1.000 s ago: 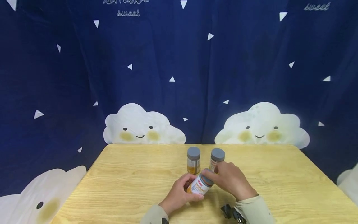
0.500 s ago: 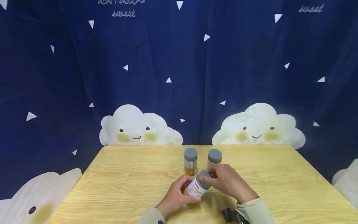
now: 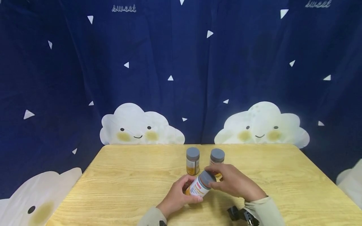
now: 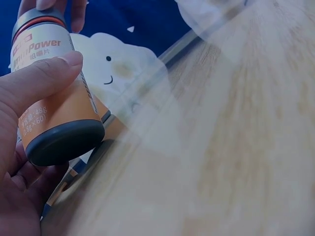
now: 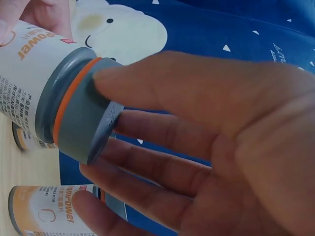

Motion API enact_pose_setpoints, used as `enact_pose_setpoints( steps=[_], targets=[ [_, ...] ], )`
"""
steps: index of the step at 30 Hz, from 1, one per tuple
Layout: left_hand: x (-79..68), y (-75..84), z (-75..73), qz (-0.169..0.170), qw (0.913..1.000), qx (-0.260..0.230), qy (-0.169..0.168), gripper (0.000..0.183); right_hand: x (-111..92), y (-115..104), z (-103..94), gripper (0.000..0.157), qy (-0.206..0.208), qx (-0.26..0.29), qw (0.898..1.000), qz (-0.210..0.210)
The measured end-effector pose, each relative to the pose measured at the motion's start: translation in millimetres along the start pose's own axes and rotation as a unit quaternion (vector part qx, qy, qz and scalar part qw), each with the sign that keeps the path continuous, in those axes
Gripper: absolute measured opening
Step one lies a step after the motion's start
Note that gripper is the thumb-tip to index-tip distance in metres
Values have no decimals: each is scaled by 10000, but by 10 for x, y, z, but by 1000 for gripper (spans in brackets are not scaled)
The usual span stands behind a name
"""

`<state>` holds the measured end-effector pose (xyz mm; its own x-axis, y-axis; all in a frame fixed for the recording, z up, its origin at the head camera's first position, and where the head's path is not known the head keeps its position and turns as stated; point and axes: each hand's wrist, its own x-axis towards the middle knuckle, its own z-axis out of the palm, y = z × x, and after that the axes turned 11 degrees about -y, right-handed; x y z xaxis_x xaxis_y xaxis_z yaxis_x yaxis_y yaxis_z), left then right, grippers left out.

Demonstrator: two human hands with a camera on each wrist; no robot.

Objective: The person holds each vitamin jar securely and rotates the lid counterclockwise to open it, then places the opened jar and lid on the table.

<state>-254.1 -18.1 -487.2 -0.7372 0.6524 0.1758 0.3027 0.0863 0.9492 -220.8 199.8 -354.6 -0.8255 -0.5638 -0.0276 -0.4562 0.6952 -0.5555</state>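
My left hand (image 3: pixel 176 195) grips a white-and-orange chewable-tablet bottle (image 3: pixel 197 189), which is tilted with its top toward the right. In the left wrist view the thumb lies across the label, and the dark base (image 4: pixel 66 142) points down over the table. My right hand (image 3: pixel 236 182) holds the grey lid (image 3: pixel 207 178) between thumb and fingers. The right wrist view shows the thumb pressed on the side of the lid and the fingers along its other edge. An orange ring (image 5: pixel 74 93) shows between lid and bottle neck.
Two similar grey-lidded bottles stand upright just beyond the hands, a left one (image 3: pixel 193 163) and a right one (image 3: pixel 217 156) partly hidden by the right hand. The wooden table (image 3: pixel 133 179) ends at a dark blue curtain (image 3: pixel 158 62) with clouds.
My right hand's fingers have opened out and shifted round the lid, from a more curled hold to a wider one. The left hand keeps its hold, the bottle still tilted.
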Motion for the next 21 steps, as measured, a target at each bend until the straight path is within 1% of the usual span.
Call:
enact_pose_setpoints(
  steps=[4, 7, 9, 11, 13, 15, 17, 21],
  targets=[
    [-30, 2, 4, -98, 9999, -31, -4, 50, -24, -2, 18, 46, -90, 218, 9996, -136],
    [-39, 2, -3, -166, 9999, -44, -19, 50, -22, -32, 39, 52, 9, 248, 9997, -43],
    [-34, 4, -11, -186, 9998, -16, -28, 50, -8, -62, 51, 57, 252, 188, 9993, 191],
    [-20, 9, -19, -179, 9998, 26, -44, 50, 17, -96, 61, 56, 629, 17, 9967, 520],
    [-5, 16, -26, -147, 9999, 75, -49, 49, 45, -123, 72, 51, 1017, -147, 9912, 837],
    [6, 21, -31, -112, 9999, 88, -52, 49, 68, -139, 85, 43, 1293, -294, 9855, 1054],
    [11, 21, -32, -83, 9999, 111, -40, 48, 83, -152, 106, 39, 1467, -349, 9808, 1237],
    [-12, 0, -19, -66, 9999, 146, -14, 48, 98, -162, 165, 38, 1539, -304, 9764, 1486]
  ],
)
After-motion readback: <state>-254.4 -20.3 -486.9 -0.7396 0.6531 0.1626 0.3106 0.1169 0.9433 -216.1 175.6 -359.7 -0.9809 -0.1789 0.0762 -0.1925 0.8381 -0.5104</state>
